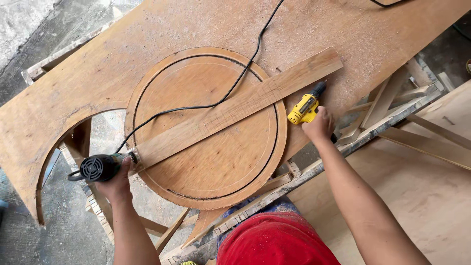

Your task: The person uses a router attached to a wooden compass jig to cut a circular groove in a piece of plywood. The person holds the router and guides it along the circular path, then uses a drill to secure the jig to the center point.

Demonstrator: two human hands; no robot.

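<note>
Your left hand (115,182) is clamped on the black corded router (100,167) at the long wooden trammel arm's (235,111) lower end, beside the round plywood disc (206,128). Your right hand (319,126) grips the yellow cordless drill (305,107) near the arm's far end. The circular groove looks nearly closed; the disc still sits in the brown sheet (98,64).

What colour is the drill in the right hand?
The drill is yellow with black parts, seen in the head view.

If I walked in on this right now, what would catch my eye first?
Probably the big round wooden disc in the middle of the plywood sheet, with a long plank lying slantwise across it. The left hand grips a black corded tool at the plank's lower end, and the right hand holds a yellow drill near the disc's right edge.
</note>
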